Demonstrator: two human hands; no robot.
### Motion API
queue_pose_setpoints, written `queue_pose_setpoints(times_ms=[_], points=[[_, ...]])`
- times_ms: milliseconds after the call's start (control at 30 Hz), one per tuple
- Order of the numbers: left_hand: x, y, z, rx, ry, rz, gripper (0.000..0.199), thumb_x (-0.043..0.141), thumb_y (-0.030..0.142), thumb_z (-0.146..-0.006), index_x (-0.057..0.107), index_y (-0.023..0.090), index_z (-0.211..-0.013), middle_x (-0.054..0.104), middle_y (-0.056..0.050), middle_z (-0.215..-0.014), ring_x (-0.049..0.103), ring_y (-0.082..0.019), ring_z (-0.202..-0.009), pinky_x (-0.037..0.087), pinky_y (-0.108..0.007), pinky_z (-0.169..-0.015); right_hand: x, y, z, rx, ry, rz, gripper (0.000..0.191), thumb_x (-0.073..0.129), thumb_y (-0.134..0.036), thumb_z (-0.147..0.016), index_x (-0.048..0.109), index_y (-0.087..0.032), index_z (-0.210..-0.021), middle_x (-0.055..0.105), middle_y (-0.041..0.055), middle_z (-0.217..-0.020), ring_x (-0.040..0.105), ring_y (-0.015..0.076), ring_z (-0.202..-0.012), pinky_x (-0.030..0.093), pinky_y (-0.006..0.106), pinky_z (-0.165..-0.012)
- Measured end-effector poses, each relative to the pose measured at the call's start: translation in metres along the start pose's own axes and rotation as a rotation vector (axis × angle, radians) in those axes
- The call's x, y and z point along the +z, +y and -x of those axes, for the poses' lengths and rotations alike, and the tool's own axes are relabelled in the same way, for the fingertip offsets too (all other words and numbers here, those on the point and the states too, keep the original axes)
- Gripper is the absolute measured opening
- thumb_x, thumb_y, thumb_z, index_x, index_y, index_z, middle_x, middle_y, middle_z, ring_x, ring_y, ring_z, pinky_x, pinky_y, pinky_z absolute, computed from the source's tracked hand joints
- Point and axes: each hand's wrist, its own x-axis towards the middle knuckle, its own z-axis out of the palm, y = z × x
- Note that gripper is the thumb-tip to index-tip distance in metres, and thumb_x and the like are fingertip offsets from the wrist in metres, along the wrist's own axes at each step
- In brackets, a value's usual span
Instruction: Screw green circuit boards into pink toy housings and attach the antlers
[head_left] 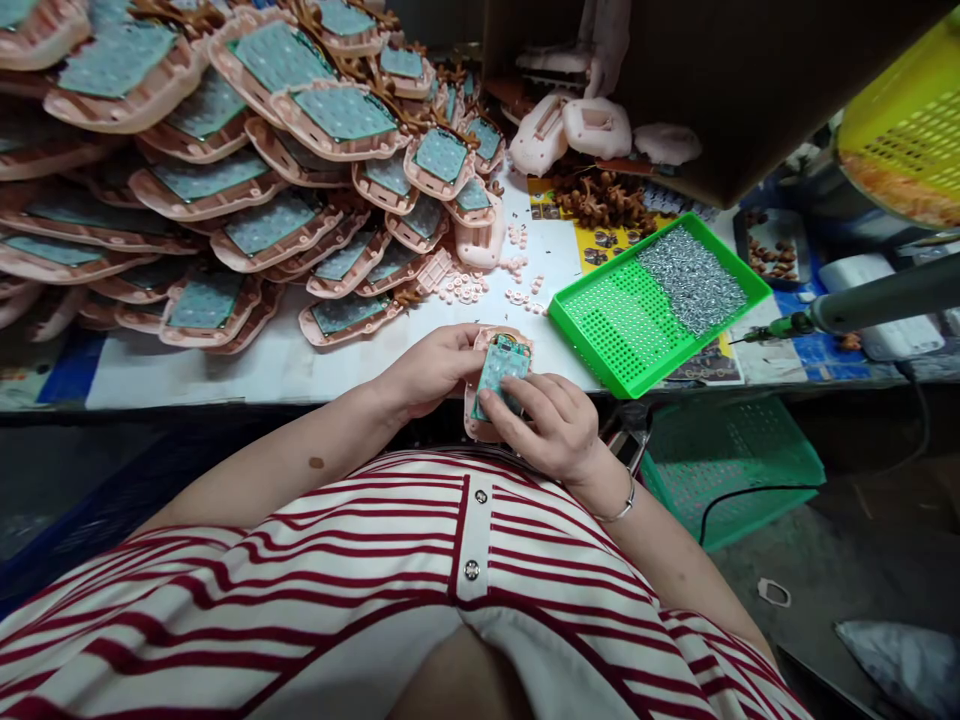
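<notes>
A rounded pale-pink plastic shell (481, 428) with a rectangular teal circuit board (495, 375) lying in it is held at the near edge of the white-covered table (187, 370). The shell's left side is pinched by the left hand (439, 368), thumb on top; the board's face is touched by the slightly bent fingertips of the right hand (551, 420). A bright-green perforated plastic tray (619, 335), partly filled with small silvery metal pieces (694, 275), is placed to the right. Similar board-fitted pink shells (262, 220) are heaped at the left.
</notes>
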Motion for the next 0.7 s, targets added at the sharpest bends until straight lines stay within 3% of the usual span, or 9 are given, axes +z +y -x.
queue_pose_setpoints(times_ms=[267,433,700], points=[[-0.0002,-0.0006,0.0013,0.013,-0.025,0.003,0.039,0.082,0.024,-0.067,0.076,0.014,-0.104,0.076,-0.005,-0.088,0.065,-0.012,-0.072,0.050,-0.022,-0.066,-0.0014,-0.0006,0.0029,-0.006,-0.010,0.041,0.014,0.066,-0.037,-0.091,0.074,-0.027,-0.096,0.075,0.0016,-0.086,0.065,0.0145,-0.079,0.054,0.029,-0.074],[0.0000,-0.0035,0.0001,0.072,0.009,-0.001,0.036,0.081,0.025,-0.068,0.075,0.012,-0.102,0.076,-0.006,-0.091,0.066,-0.014,-0.075,0.052,-0.024,-0.072,-0.0008,-0.0019,0.0057,0.045,-0.021,-0.018,0.016,0.062,-0.032,-0.094,0.074,-0.023,-0.100,0.074,0.0055,-0.088,0.064,0.0166,-0.085,0.053,0.030,-0.074],[-0.0012,-0.0042,0.0003,0.120,-0.015,-0.023,0.035,0.080,0.027,-0.071,0.075,0.014,-0.103,0.077,-0.006,-0.095,0.069,-0.015,-0.082,0.053,-0.025,-0.078,0.0010,-0.0044,0.0050,0.012,0.003,-0.015,0.012,0.067,-0.023,-0.089,0.074,-0.021,-0.098,0.072,0.0062,-0.088,0.060,0.0174,-0.084,0.052,0.031,-0.074]])
